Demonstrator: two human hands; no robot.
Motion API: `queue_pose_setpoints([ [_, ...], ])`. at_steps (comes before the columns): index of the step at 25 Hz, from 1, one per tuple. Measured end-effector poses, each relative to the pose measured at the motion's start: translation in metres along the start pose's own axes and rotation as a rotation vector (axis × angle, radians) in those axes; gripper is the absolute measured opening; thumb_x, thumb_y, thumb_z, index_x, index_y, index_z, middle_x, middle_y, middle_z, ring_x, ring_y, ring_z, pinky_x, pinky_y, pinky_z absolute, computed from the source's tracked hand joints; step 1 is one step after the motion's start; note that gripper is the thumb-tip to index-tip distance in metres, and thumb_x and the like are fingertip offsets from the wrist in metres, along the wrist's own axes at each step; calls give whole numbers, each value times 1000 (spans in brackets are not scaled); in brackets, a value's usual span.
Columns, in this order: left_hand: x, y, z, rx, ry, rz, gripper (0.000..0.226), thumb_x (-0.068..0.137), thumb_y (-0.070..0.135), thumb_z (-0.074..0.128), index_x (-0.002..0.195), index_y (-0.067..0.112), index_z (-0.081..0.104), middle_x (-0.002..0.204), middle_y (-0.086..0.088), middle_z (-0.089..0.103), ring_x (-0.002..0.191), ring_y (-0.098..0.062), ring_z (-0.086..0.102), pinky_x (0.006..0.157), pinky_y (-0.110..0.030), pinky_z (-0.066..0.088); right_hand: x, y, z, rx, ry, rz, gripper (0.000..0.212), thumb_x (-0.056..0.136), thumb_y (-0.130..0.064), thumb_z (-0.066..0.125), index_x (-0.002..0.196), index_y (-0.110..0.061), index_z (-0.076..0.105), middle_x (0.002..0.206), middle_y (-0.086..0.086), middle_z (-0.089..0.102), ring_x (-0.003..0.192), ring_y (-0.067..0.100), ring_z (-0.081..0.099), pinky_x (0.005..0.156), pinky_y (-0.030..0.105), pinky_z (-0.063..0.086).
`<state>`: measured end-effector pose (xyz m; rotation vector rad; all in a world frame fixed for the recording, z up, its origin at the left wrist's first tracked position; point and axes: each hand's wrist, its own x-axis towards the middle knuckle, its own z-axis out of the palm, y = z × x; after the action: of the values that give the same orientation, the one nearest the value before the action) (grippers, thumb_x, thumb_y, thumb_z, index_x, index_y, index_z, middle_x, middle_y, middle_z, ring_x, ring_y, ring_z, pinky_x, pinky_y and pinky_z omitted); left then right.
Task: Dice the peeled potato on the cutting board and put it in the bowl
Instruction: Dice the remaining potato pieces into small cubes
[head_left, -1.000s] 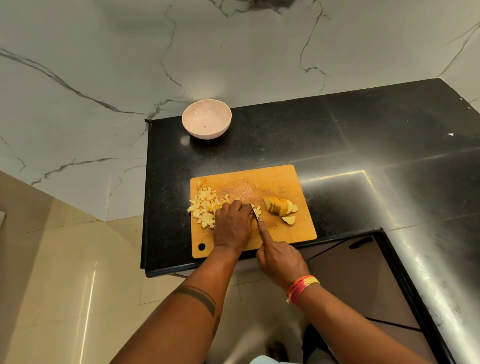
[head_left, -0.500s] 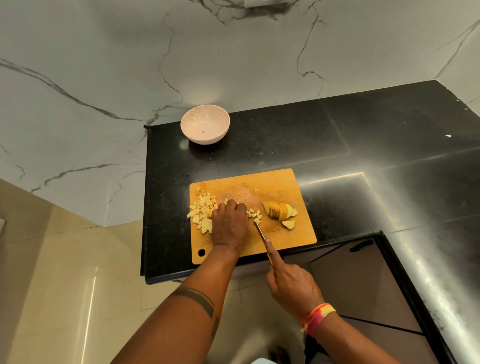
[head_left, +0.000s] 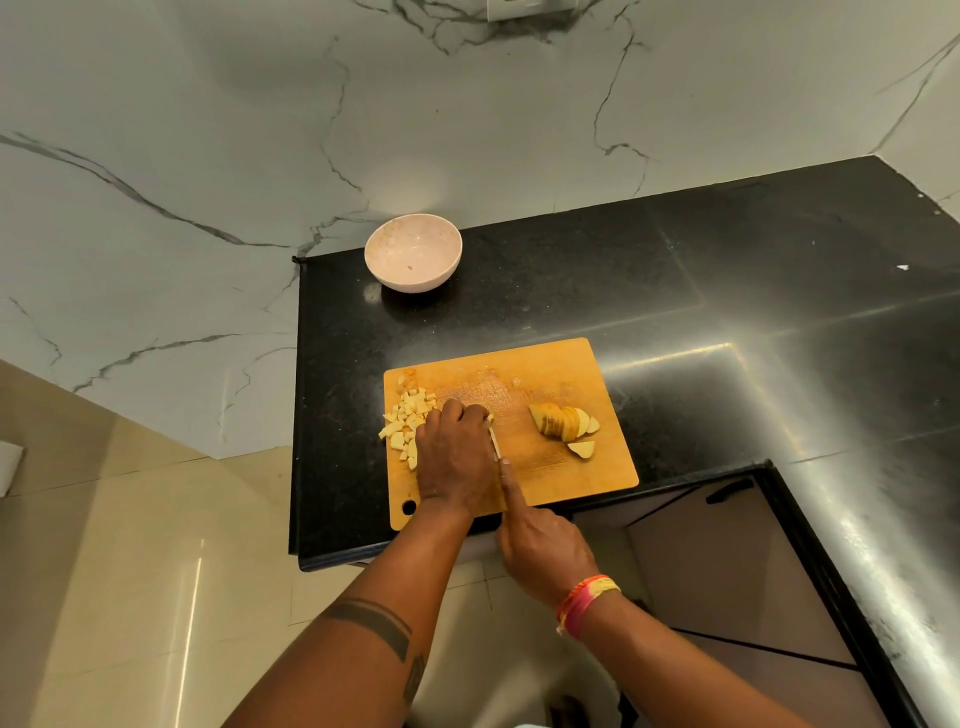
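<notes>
A wooden cutting board lies on the black counter. A heap of diced potato sits at its left end. A sliced potato half, with one loose slice in front of it, lies at the right end. My left hand rests on the board beside the heap, fingers curled down over potato pieces that it hides. My right hand grips a small knife, index finger stretched along it. The blade sits against my left fingers. A pale pink bowl stands behind the board, holding no potato.
The counter ends at a front edge just below the board and drops off on the left to a tiled floor. A marble wall rises behind the bowl. Dark cabinet fronts with a handle sit under the counter to the right.
My right hand drew the knife back off the board, then brought it forward against my left fingers. The small loose pieces right of my left hand are now hidden.
</notes>
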<state>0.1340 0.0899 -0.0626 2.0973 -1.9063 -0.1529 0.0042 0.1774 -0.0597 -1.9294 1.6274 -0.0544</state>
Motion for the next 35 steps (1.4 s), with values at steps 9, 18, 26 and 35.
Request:
queue_pose_setpoints([
  [9,6,11,-9,-260,-39,5,25,101,24,51,120,19,66,114,-2,59,102,-21,55,83,-36,51,2,15,-25,123,219,34,71,101,-30,43,162,-31,6,61,-4,54,52,16,51,50,38,41],
  [18,19,47,13,-399,-316,40,50,93,18,66,142,22,54,144,2,51,132,-19,48,110,-33,40,0,43,-46,243,341,97,68,101,-22,48,161,-29,17,53,-8,44,44,11,40,44,30,24],
  [26,25,48,20,-359,-312,87,40,90,22,70,128,22,57,125,0,61,115,-21,55,97,-37,48,-4,47,-40,251,331,105,67,101,-24,47,160,-34,16,54,-9,46,44,10,41,44,29,31],
  [35,23,38,19,-298,-291,162,30,95,19,58,125,18,59,124,-2,57,115,-22,53,96,-36,48,-8,43,-39,279,334,97,68,100,-23,47,159,-36,15,53,-7,47,45,12,42,45,29,31],
])
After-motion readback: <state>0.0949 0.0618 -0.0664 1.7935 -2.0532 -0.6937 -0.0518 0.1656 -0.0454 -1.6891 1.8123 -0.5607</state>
